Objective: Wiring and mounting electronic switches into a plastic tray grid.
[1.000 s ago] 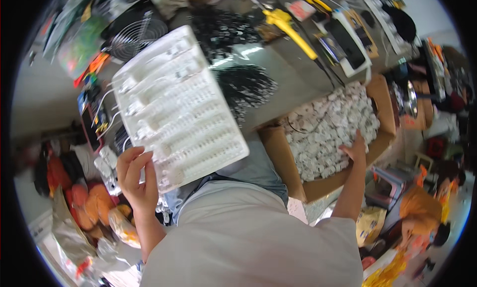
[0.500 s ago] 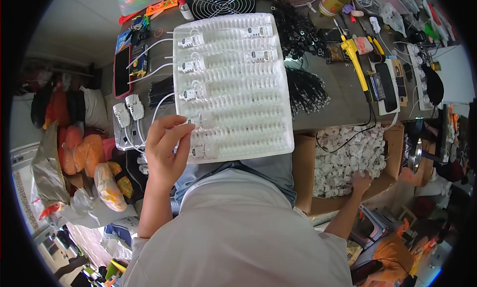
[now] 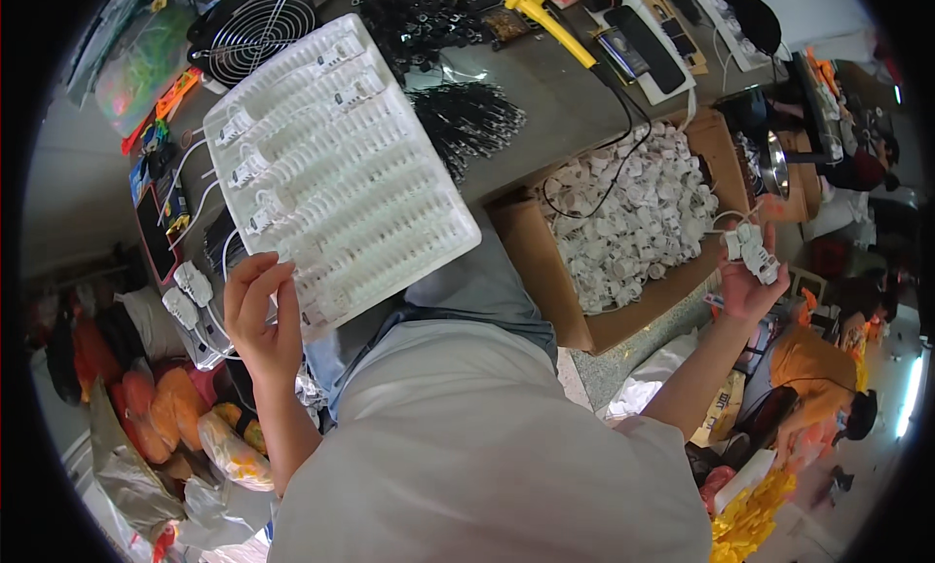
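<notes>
A white ribbed plastic tray (image 3: 390, 237) lies tilted across the table edge and my lap. Small white fittings with white cords sit in several of its slots, mostly along its left side. My left hand (image 3: 265, 319) is at the tray's near left edge, fingers loosely bent and a gap showing between thumb and forefinger. Over on the right, my right hand (image 3: 748, 285) is raised palm up beside a cardboard box (image 3: 541, 281). Small white plastic fittings (image 3: 750, 251) with a short white cord rest in its curled fingers. Loose white pieces (image 3: 633, 212) fill the box.
Bundles of black ties (image 3: 467, 125) lie beyond the tray, near a round fan grille (image 3: 258, 37). A yellow-handled tool (image 3: 550, 22) trails a black cable into the box. White plugs (image 3: 190, 290) and a phone (image 3: 156, 232) lie left. Another person (image 3: 823, 378) works at far right.
My right hand has come up out of the box and out to its right, now holding white fittings. The view has turned right. My left hand stays by the tray's edge.
</notes>
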`<state>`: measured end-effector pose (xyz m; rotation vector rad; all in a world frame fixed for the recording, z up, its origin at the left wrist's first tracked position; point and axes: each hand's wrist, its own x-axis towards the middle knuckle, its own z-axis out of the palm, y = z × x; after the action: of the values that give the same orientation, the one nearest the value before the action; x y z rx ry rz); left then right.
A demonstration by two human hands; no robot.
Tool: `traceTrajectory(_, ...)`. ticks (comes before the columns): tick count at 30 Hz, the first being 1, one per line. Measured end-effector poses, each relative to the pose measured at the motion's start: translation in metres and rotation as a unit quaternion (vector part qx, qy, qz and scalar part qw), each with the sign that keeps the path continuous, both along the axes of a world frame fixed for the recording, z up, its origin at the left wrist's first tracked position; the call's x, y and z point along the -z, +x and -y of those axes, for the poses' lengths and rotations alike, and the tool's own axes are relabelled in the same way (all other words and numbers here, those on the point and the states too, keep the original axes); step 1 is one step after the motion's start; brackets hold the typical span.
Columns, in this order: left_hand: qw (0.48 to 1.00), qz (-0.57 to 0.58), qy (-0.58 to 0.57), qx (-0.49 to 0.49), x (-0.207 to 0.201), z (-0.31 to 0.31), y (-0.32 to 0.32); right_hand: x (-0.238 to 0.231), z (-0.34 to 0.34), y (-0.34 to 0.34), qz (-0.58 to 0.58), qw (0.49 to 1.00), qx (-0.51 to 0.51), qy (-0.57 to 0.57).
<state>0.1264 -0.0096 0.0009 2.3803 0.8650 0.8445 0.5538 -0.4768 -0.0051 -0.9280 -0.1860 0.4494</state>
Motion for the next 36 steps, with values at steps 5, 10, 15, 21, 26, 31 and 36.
traceTrajectory(5, 0.99, 0.04, -0.093, 0.102, -0.017, 0.01, 0.026, -0.077, -0.098, -0.041, 0.1, 0.981, -0.142, 0.088)
traceTrajectory(10, 0.863, 0.128, -0.446, 0.202, -0.032, 0.029, 0.067, -0.113, -0.21, -0.072, 0.129, 0.897, -0.383, 0.179)
traceTrajectory(15, 0.546, 0.295, -0.781, 0.07, -0.045, 0.031, 0.098, -0.101, -0.308, -0.096, 0.063, 0.761, -0.601, 0.238)
traceTrajectory(21, 0.456, 0.331, -0.825, 0.046, -0.021, 0.006, 0.077, -0.059, -0.361, -0.124, 0.005, 0.774, -0.581, 0.252)
traceTrajectory(26, 0.542, 0.424, -0.723, 0.062, -0.028, -0.024, 0.07, -0.025, -0.357, -0.136, -0.019, 0.827, -0.546, 0.136)
traceTrajectory(31, 0.587, 0.475, -0.655, 0.035, -0.027, -0.049, 0.061, -0.001, -0.352, -0.169, 0.016, 0.883, -0.464, -0.069)
traceTrajectory(36, 0.713, 0.44, -0.546, 0.025, -0.029, -0.054, 0.039, 0.008, -0.352, -0.195, 0.57, 0.675, -0.414, -0.221)
